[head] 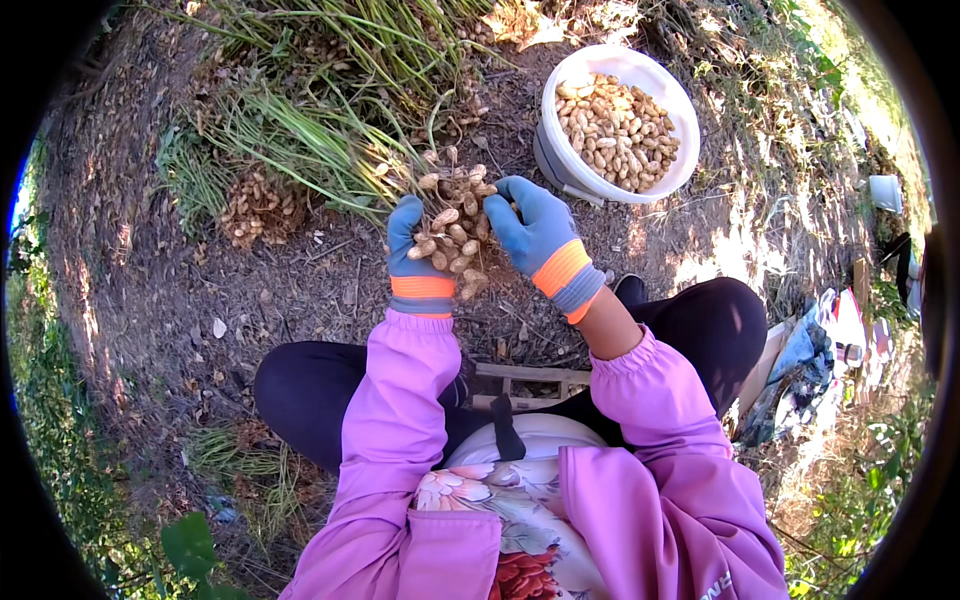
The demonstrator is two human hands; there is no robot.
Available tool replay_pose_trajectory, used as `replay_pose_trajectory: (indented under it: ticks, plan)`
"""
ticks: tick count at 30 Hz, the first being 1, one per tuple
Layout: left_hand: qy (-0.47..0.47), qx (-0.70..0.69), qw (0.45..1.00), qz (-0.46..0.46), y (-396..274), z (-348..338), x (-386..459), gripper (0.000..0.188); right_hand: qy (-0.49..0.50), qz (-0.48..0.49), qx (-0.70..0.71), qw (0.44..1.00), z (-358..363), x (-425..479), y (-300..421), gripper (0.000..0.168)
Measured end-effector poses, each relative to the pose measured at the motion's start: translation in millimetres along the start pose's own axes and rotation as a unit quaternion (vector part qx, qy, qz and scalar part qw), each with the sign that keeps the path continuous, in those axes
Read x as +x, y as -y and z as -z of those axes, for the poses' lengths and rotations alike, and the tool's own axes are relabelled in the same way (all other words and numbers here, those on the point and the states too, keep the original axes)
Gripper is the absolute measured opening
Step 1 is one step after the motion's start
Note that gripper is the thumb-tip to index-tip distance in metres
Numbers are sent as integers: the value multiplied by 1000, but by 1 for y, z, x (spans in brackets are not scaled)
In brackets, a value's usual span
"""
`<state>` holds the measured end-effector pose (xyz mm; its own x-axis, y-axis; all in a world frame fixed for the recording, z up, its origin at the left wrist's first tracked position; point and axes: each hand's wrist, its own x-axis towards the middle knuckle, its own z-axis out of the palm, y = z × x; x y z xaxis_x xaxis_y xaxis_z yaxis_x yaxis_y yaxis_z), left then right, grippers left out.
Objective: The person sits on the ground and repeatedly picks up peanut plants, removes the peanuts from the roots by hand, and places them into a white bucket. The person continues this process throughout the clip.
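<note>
My left hand [409, 236], in a blue-grey work glove with an orange cuff, grips a peanut plant at its root end. A thick cluster of peanut pods [454, 225] hangs beside the thumb, and the plant's green stems [315, 146] stretch away to the upper left. On the cluster's right side, the gloved fingertips of my right hand [531, 225] are closed around a pod that they largely hide. Beyond that hand stands a white plastic bucket [679, 169], partly filled with loose peanuts [619, 135].
Uprooted peanut plants [352, 45] lie heaped at the top left, with another pod cluster [259, 210] below them. A wooden slatted frame [525, 373] is between my legs. At the right are a small white container [886, 193] and a bundle of cloth [795, 375].
</note>
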<state>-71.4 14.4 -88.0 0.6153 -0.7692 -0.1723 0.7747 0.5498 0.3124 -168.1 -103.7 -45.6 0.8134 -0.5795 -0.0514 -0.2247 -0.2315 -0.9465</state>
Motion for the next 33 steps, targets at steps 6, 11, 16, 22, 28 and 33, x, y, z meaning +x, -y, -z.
replay_pose_trajectory:
  ticks: [6,11,16,22,28,33]
  plan:
    - [57,11,998,8,-3,-3,-4,49,-14,18,96,995,-6,-2,-5,21]
    - [33,5,999,5,-4,11,-3,52,17,-22,80,996,-3,-5,7,20]
    - [-11,-1,998,-62,2,-18,-7,54,-8,-87,319,944,-7,-2,-9,17]
    - [106,53,993,2,-19,8,4,71,-46,-96,457,883,19,11,-10,14]
    - [133,64,988,36,-20,7,3,77,63,-88,356,928,11,2,8,25]
    - [134,-35,989,56,-11,16,-6,71,83,-8,247,966,4,2,3,23]
